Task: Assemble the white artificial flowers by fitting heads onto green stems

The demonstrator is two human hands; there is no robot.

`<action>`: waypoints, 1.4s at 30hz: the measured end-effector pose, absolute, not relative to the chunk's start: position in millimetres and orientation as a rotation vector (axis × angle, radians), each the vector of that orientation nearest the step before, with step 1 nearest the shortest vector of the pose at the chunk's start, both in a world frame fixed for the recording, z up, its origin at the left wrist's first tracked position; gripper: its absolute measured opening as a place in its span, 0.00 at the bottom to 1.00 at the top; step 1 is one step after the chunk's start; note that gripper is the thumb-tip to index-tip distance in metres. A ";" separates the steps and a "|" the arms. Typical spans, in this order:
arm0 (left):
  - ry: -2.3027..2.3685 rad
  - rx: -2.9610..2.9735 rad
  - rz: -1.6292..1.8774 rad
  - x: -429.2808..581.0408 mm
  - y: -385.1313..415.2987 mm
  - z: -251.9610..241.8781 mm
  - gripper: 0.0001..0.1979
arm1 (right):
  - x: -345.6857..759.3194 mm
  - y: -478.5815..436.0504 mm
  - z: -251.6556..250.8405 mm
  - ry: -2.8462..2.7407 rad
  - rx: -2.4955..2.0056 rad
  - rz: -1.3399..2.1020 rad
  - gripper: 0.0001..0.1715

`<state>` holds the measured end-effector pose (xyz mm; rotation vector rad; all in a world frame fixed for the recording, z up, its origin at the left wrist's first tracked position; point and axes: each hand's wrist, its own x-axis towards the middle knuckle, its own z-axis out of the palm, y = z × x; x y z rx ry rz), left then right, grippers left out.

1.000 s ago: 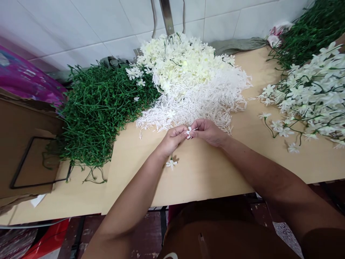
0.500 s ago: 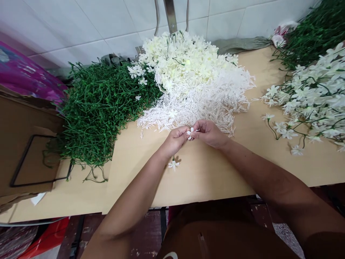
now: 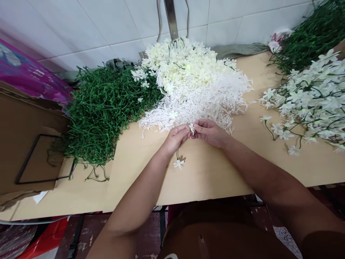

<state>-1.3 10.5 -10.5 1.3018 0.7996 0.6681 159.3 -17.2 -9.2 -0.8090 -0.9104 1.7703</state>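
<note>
My left hand [image 3: 176, 138] is closed on a green stem, from which one white flower [image 3: 179, 164] hangs below the palm. Another small white flower [image 3: 192, 128] sits between the fingertips of both hands. My right hand [image 3: 211, 133] pinches at this flower from the right, fingers curled. Just beyond the hands lies a heap of thin white flower pieces [image 3: 199, 104], with a pile of cream petals [image 3: 185, 64] behind it. Green stems [image 3: 105, 111] are heaped to the left.
Finished-looking white flowers on stems [image 3: 315, 100] lie at the right, with more green stems [image 3: 309, 43] behind. A cardboard box [image 3: 29, 140] stands at the left on the wooden board [image 3: 205, 180]. A tiled wall [image 3: 94, 28] rises behind.
The small flower between my fingertips has turned, and my right fingers have shifted around it. The hanging flower has swung slightly right. The camera view has shifted a little.
</note>
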 end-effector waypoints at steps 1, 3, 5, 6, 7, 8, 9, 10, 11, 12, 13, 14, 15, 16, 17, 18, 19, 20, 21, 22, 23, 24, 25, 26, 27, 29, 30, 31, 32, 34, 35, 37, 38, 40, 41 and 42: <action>0.795 1.300 0.674 -1.2 10.9 -11.3 0.20 | 159.6 -17.4 -9.1 -0.900 -0.810 1.771 0.17; 0.797 1.301 0.681 -1.0 11.3 -12.0 0.20 | 160.0 -17.6 -9.5 -0.888 -0.811 1.775 0.17; 0.806 1.305 0.683 -0.5 11.3 -11.6 0.21 | 160.4 -17.5 -10.1 -0.882 -0.814 1.779 0.17; 0.808 1.306 0.683 -0.1 11.2 -11.0 0.22 | 160.5 -17.4 -10.4 -0.881 -0.816 1.780 0.17; 0.807 1.307 0.684 0.4 11.0 -10.4 0.22 | 160.6 -17.2 -10.6 -0.883 -0.820 1.781 0.18; 0.804 1.308 0.687 0.8 10.9 -9.8 0.22 | 160.5 -17.1 -10.7 -0.886 -0.824 1.780 0.18; 0.800 1.309 0.688 1.1 10.8 -9.4 0.23 | 160.3 -16.8 -10.7 -0.888 -0.826 1.777 0.18; 0.799 1.310 0.691 1.3 10.8 -9.0 0.23 | 160.1 -16.5 -10.8 -0.888 -0.829 1.777 0.19; 0.799 1.313 0.691 1.4 10.9 -8.8 0.23 | 159.9 -16.1 -10.8 -0.885 -0.832 1.776 0.19; 0.800 1.316 0.688 1.2 11.1 -8.7 0.23 | 159.6 -15.6 -11.0 -0.877 -0.838 1.775 0.19; 0.803 1.319 0.679 0.9 11.4 -8.6 0.23 | 159.5 -15.1 -11.3 -0.865 -0.844 1.773 0.20; 0.807 1.321 0.667 0.5 11.7 -8.4 0.23 | 159.5 -14.6 -11.8 -0.857 -0.850 1.773 0.20; 0.811 1.321 0.655 0.0 12.0 -8.1 0.23 | 159.5 -14.1 -12.2 -0.853 -0.856 1.774 0.20; 0.815 1.319 0.644 -0.5 12.2 -7.7 0.23 | 159.7 -13.7 -12.7 -0.855 -0.858 1.777 0.20; 0.818 1.317 0.634 -0.9 12.3 -7.3 0.23 | 159.8 -13.4 -13.2 -0.859 -0.858 1.780 0.20; 0.822 1.312 0.629 -1.1 12.3 -6.9 0.23 | 159.8 -13.3 -13.5 -0.864 -0.854 1.783 0.20; 0.825 1.306 0.630 -1.3 12.3 -6.4 0.22 | 159.7 -13.2 -13.7 -0.866 -0.850 1.784 0.20; 0.828 1.300 0.635 -1.2 12.1 -6.0 0.22 | 159.4 -13.2 -13.7 -0.866 -0.846 1.787 0.21; 0.832 1.295 0.643 -0.9 12.0 -5.7 0.21 | 159.0 -13.2 -13.8 -0.864 -0.842 1.790 0.21; 0.839 1.292 0.654 -0.6 12.0 -5.3 0.21 | 158.5 -13.1 -13.8 -0.862 -0.839 1.792 0.22; 0.846 1.295 0.662 -0.1 12.1 -5.0 0.22 | 158.0 -12.9 -13.9 -0.861 -0.839 1.793 0.23; 0.857 1.302 0.666 0.5 12.3 -4.7 0.23 | 157.5 -12.5 -14.0 -0.861 -0.840 1.791 0.23; 0.865 1.312 0.667 1.0 12.7 -4.5 0.23 | 157.1 -12.1 -14.2 -0.859 -0.843 1.786 0.24; 0.869 1.323 0.662 1.3 13.1 -4.4 0.24 | 156.7 -11.6 -14.5 -0.857 -0.847 1.781 0.24; 0.873 1.334 0.653 1.5 13.7 -4.4 0.24 | 156.4 -11.1 -14.8 -0.855 -0.854 1.775 0.24; 0.876 1.356 0.623 1.3 14.7 -4.9 0.25 | 155.8 -10.6 -15.2 -0.859 -0.874 1.762 0.24; 0.882 1.368 0.611 0.9 15.0 -5.4 0.25 | 155.3 -10.6 -15.2 -0.868 -0.886 1.750 0.24; 0.889 1.378 0.606 0.4 15.2 -6.1 0.26 | 154.7 -10.8 -15.2 -0.880 -0.901 1.732 0.24; 0.895 1.389 0.609 -0.3 15.2 -6.8 0.26 | 153.9 -11.1 -15.1 -0.896 -0.916 1.709 0.25; 0.889 1.407 0.625 -1.8 14.8 -8.0 0.26 | 151.9 -11.9 -15.0 -0.939 -0.941 1.660 0.25; 0.880 1.412 0.631 -2.5 14.4 -8.3 0.26 | 150.9 -12.2 -15.0 -0.962 -0.948 1.640 0.25; 0.852 1.409 0.628 -3.6 13.6 -8.2 0.25 | 149.2 -12.5 -15.3 -1.003 -0.954 1.615 0.25; 0.839 1.402 0.628 -3.7 13.2 -7.7 0.25 | 148.7 -12.5 -15.5 -1.017 -0.956 1.605 0.25; 0.819 1.383 0.632 -3.0 12.3 -6.4 0.25 | 148.0 -12.3 -15.3 -1.034 -0.970 1.588 0.26; 0.812 1.376 0.630 -2.1 11.8 -5.8 0.25 | 147.7 -12.4 -14.7 -1.040 -0.987 1.580 0.26; 0.810 1.374 0.623 -1.0 11.1 -5.4 0.26 | 147.4 -12.9 -13.6 -1.042 -1.013 1.566 0.26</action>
